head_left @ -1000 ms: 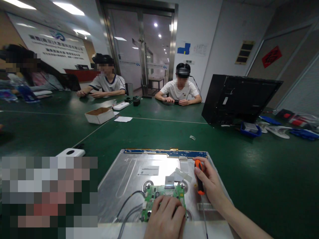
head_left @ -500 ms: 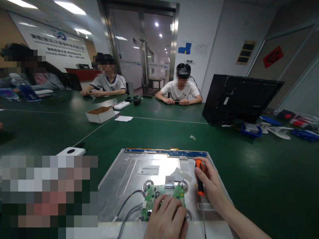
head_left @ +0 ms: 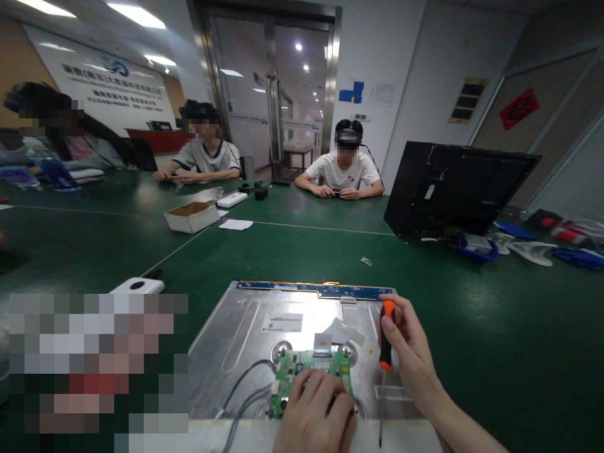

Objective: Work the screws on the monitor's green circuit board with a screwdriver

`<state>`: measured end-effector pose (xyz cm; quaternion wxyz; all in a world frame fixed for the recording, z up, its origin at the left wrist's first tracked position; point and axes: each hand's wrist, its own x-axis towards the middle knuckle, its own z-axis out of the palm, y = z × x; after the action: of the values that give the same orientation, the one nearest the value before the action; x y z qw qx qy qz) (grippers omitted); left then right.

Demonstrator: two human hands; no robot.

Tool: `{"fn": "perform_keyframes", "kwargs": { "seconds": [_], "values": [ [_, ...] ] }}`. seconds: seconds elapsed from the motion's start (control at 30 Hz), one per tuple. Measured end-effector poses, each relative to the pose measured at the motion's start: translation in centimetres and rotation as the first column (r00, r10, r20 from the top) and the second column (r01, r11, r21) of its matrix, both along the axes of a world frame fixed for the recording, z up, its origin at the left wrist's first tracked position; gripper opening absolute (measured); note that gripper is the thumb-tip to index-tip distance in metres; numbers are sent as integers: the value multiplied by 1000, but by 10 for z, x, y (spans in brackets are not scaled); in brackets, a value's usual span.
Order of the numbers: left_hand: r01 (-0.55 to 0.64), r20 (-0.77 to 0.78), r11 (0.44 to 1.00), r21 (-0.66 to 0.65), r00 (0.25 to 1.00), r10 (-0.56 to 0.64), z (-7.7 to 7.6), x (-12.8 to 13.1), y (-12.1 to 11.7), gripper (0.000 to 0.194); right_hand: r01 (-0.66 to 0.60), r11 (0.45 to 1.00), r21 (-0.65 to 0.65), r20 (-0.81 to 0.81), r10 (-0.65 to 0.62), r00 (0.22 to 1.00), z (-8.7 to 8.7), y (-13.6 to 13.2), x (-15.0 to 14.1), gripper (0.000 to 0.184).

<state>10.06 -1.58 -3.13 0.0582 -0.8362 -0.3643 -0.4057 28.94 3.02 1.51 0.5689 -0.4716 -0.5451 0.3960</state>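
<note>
My right hand (head_left: 409,343) is closed on the orange and black handle of a screwdriver (head_left: 387,333), with its thin shaft pointing down toward me over the right part of a metal display panel (head_left: 245,321). The tip touches no screw that I can see. Bent fingers of my left hand (head_left: 315,409) press on and grip the lower part of a green circuit board (head_left: 311,360); the thumb is hidden. Grey and black cables (head_left: 245,402) leave the board's left side. A flat ribbon cable (head_left: 323,343) leaves its top, and a blue strip board (head_left: 302,288) lines the panel's far edge.
A black monitor (head_left: 453,189) stands at the right, near a blue tray (head_left: 476,251) and white gloves (head_left: 533,251). A cardboard box (head_left: 191,219) and white device (head_left: 138,286) lie at left on the green table (head_left: 292,248). Several people sit around it; the lower left is blurred out.
My right hand has shifted slightly right with the screwdriver, and its tip has swung left and up a little. My left hand stays on the circuit board.
</note>
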Motion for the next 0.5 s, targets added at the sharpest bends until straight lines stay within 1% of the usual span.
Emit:
{"fn": "perform_keyframes", "kwargs": {
  "seconds": [0.1,0.2,0.27,0.37,0.43,0.5],
  "values": [
    [-12,111,998,59,994,6,-7,6,3,26,96,992,81,-7,-96,995,-1,1,1,41],
    [-7,166,999,35,986,2,-13,10,4,28,140,969,204,20,-147,989,7,-2,-3,41],
    [-4,161,1000,14,987,2,-14,10,4,27,126,945,303,60,-151,987,16,-7,-8,39],
    [-2,131,1000,4,991,2,-12,8,3,21,69,899,432,140,-143,980,25,-16,-16,37],
    [9,77,1000,-28,997,-7,-9,5,3,18,9,856,517,211,-137,968,25,-20,-21,42],
    [17,56,999,-47,998,-14,-4,3,2,17,-34,816,577,265,-148,953,18,-22,-22,46]
  ]
}}
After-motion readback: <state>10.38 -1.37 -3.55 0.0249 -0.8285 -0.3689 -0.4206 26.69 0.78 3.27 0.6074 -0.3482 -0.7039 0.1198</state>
